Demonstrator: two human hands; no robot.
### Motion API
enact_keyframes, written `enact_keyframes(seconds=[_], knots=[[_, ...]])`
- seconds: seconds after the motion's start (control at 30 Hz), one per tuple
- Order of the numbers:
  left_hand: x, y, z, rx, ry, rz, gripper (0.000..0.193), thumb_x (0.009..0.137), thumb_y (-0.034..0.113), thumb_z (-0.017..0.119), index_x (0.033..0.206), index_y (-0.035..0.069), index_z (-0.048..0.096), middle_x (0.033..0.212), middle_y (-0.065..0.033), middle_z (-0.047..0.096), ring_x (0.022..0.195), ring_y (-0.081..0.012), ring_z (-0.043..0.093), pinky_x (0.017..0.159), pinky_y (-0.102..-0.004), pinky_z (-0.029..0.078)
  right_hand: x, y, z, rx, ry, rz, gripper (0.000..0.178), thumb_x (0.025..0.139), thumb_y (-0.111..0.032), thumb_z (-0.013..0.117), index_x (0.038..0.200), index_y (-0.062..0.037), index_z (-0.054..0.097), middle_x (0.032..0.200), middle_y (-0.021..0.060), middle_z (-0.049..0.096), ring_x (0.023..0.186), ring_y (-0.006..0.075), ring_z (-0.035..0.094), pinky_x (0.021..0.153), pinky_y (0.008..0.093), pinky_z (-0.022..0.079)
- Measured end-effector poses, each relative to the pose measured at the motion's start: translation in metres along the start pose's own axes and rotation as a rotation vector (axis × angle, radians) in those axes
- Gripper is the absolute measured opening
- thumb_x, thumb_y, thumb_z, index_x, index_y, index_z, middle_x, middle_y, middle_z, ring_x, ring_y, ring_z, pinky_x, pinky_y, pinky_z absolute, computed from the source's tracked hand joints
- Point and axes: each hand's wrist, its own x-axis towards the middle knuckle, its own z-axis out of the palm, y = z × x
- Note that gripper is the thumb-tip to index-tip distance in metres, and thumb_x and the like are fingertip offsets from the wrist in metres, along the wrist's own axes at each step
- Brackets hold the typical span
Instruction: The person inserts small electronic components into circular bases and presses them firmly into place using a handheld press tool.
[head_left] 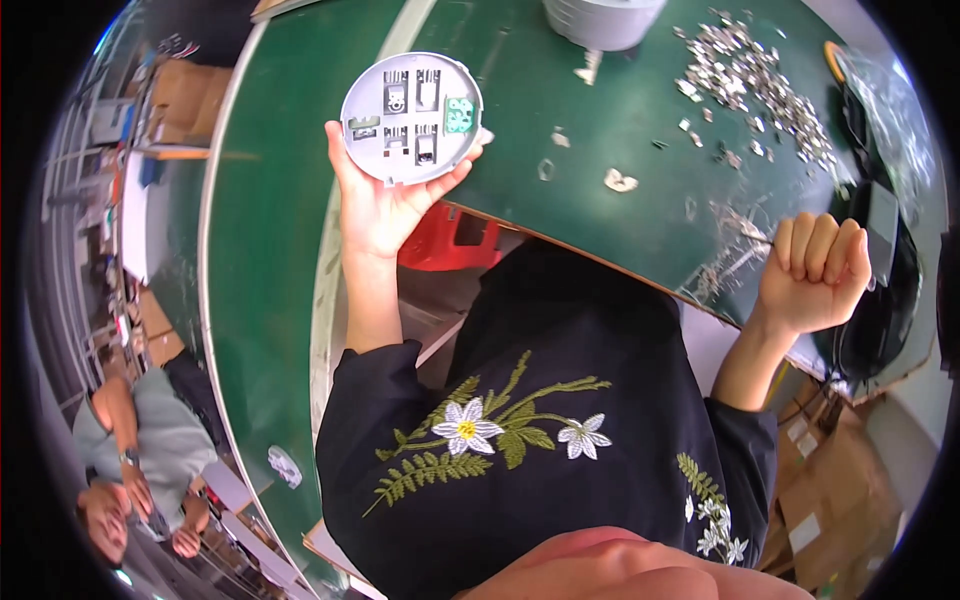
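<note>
My left hand (385, 205) holds up a round, light grey plastic housing (411, 112) by its lower rim, thumb on the left and fingers behind and to the right. Its face has several rectangular slots with dark and metal parts inside, and a green piece (459, 115) sits at its right side. My right hand (815, 265) is closed in a fist over the right end of the green table. A thin dark tip sticks out to the left of that fist; the rest of what it grips is hidden.
Many small metal parts (745, 75) lie heaped on the green table (560, 190), near a grey tub (605, 22) and a clear plastic bag (885, 120). Wire scraps (728, 250) are by my right hand. A red stool (455, 240) stands below. Another person (150, 450) works at left.
</note>
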Motion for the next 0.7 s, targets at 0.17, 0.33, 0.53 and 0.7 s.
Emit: enact_keyframes(seconds=[0.17,0.33,0.53,0.7], knots=[[-0.009,0.064,-0.022,0.946,0.524,0.354,0.098,0.091,0.072,0.049,0.145,-0.009,0.031,0.139,-0.0391,0.042,0.122,-0.0574,0.049,0.095,-0.0557,0.053,-0.006,0.013,0.004,-0.050,0.033,0.074,0.041,0.100,-0.017,0.041,0.060,-0.0181,0.031,0.050,-0.0040,0.027,0.045,0.0066,0.020,0.043,0.0218,0.021],[0.009,0.087,-0.062,2.208,1.312,0.308,0.097,0.091,0.069,0.053,0.136,-0.016,0.037,0.134,-0.0414,0.041,0.122,-0.0555,0.046,0.098,-0.0596,0.045,-0.005,0.020,0.011,-0.081,0.089,0.113,0.043,0.099,-0.014,0.042,0.058,-0.0170,0.030,0.048,-0.0037,0.026,0.043,0.0068,0.020,0.042,0.0228,0.019],[0.094,0.026,0.037,2.106,0.324,0.990,0.084,0.084,0.057,0.070,0.124,-0.014,0.051,0.111,-0.0297,0.056,0.100,-0.0439,0.058,0.095,-0.0493,0.047,-0.004,0.023,0.022,-0.213,0.052,0.242,0.040,0.100,-0.015,0.046,0.061,-0.0145,0.037,0.051,-0.0039,0.031,0.045,0.0052,0.023,0.042,0.0215,0.021],[0.146,-0.014,0.135,1.946,0.052,0.336,0.092,0.077,0.043,0.079,0.147,-0.002,0.038,0.147,-0.0267,0.041,0.134,-0.0381,0.043,0.113,-0.0436,0.034,-0.010,0.017,0.030,-0.657,0.138,0.424,0.033,0.097,-0.012,0.051,0.065,-0.0087,0.048,0.054,-0.0041,0.038,0.047,0.0039,0.028,0.044,0.0195,0.023]])
